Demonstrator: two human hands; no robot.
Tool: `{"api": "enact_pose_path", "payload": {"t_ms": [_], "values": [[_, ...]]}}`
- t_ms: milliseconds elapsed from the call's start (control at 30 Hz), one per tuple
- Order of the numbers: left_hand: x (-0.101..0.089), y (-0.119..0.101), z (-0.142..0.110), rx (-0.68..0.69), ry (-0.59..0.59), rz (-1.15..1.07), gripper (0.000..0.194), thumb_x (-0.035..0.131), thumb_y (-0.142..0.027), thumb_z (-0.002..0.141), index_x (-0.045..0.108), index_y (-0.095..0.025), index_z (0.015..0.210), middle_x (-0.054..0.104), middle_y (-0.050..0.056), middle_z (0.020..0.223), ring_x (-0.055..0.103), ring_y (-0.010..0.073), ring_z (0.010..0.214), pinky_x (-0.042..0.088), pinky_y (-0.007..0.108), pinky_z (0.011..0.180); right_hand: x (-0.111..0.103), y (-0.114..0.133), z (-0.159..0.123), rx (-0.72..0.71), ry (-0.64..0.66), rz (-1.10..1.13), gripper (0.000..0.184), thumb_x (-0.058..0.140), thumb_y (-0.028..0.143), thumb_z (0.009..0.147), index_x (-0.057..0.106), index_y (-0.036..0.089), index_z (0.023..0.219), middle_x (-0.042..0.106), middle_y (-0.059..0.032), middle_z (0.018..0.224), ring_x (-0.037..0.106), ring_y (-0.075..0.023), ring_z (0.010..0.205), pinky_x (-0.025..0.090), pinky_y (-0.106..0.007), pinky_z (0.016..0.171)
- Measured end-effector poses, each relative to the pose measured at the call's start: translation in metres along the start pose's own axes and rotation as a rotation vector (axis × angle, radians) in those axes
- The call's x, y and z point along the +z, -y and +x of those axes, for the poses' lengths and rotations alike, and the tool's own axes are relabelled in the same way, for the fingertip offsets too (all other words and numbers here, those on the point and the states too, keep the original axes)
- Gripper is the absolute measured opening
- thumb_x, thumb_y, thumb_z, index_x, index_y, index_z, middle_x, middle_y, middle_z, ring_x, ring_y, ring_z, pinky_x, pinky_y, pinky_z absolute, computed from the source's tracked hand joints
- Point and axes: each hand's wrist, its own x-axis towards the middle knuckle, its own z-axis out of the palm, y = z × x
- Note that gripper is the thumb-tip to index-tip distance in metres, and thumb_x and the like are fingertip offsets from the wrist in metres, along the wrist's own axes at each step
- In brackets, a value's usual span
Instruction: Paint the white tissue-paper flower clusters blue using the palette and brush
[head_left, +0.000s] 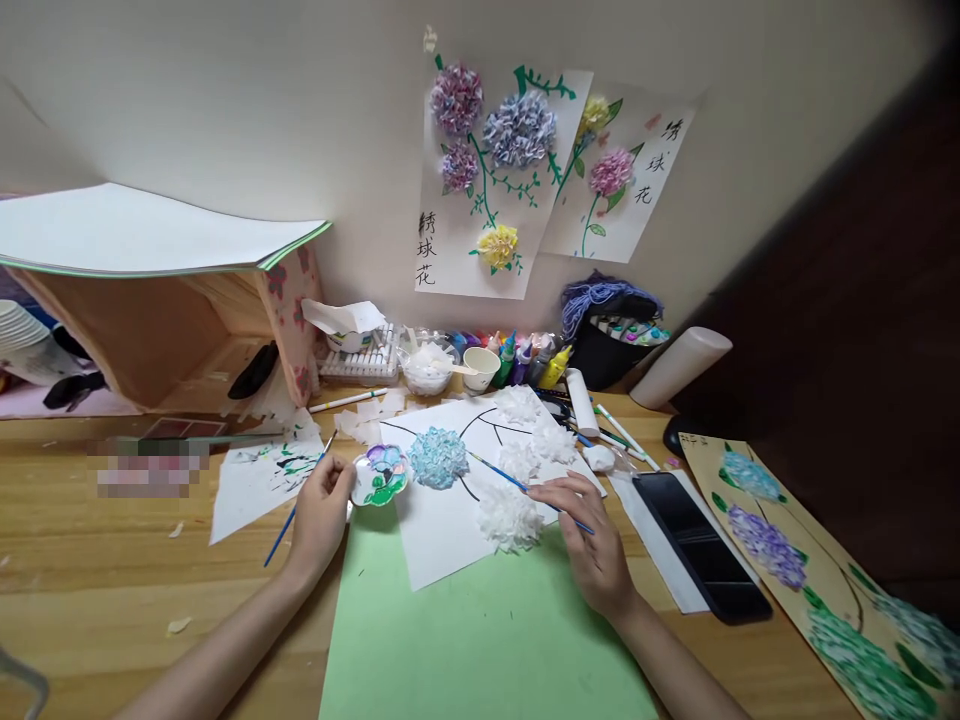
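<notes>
My left hand (pixel 324 510) is closed on the edge of a small flower-shaped paint palette (pixel 380 476) with green, purple and blue paint. A second blue paintbrush (pixel 281 537) passes by that hand; whether it is gripped too I cannot tell. Between finger and thumb, my right hand (pixel 589 535) holds a blue paintbrush (pixel 510 478), its tip just right of a light-blue ruffled paper flower (pixel 439 458). That flower sits on a white sheet (pixel 435 545) with dark painted stems. Several white ruffled flowers, one a large white flower (pixel 511 518), are also on the sheet.
Under the sheet is a green mat (pixel 480 640). A phone (pixel 701 545) and a finished flower picture (pixel 795 560) are at right. Behind stand paint bottles (pixel 555 368), a paper cup (pixel 480 369) and a bowl (pixel 429 368). A paint-stained paper (pixel 251 490) lies left.
</notes>
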Motion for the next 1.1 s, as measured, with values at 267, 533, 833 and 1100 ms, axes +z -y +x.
{"api": "enact_pose_path", "payload": {"t_ms": [267, 533, 833, 1100], "values": [[0.0002, 0.0004, -0.0009, -0.003, 0.002, 0.004, 0.024, 0.055, -0.044, 0.075, 0.048, -0.022, 0.069, 0.046, -0.006, 0.054, 0.042, 0.0134, 0.05, 0.031, 0.024, 0.047, 0.0002, -0.0011, 0.0004, 0.018, 0.049, -0.008, 0.032, 0.041, 0.019, 0.096, 0.061, 0.031, 0.118, 0.072, -0.0002, 0.11, 0.056, -0.0208, 0.108, 0.04, -0.042, 0.101], [0.0009, -0.0028, -0.0028, 0.032, 0.016, 0.034, 0.023, 0.054, -0.043, 0.075, 0.046, -0.022, 0.067, 0.045, -0.005, 0.055, 0.042, 0.0133, 0.051, 0.03, 0.024, 0.047, 0.0039, 0.0013, -0.0009, 0.044, 0.069, -0.001, 0.032, 0.041, 0.02, 0.097, 0.061, 0.032, 0.119, 0.071, 0.0002, 0.112, 0.055, -0.0206, 0.109, 0.042, -0.041, 0.099], [0.0024, -0.0047, -0.0027, 0.067, 0.007, 0.06, 0.024, 0.054, -0.043, 0.075, 0.047, -0.022, 0.067, 0.046, -0.004, 0.061, 0.043, 0.0138, 0.056, 0.034, 0.025, 0.051, 0.0048, 0.0003, -0.0008, 0.038, 0.056, 0.007, 0.032, 0.041, 0.02, 0.098, 0.061, 0.032, 0.119, 0.071, 0.0, 0.111, 0.054, -0.0194, 0.11, 0.041, -0.04, 0.101], [0.0028, -0.0085, -0.0069, 0.129, 0.022, 0.091, 0.025, 0.053, -0.044, 0.077, 0.049, -0.021, 0.067, 0.048, -0.003, 0.062, 0.046, 0.0148, 0.059, 0.035, 0.026, 0.056, 0.0016, 0.0, -0.0018, 0.054, 0.01, 0.015, 0.032, 0.041, 0.024, 0.098, 0.064, 0.033, 0.118, 0.072, -0.0009, 0.109, 0.056, -0.021, 0.108, 0.043, -0.042, 0.1]]}}
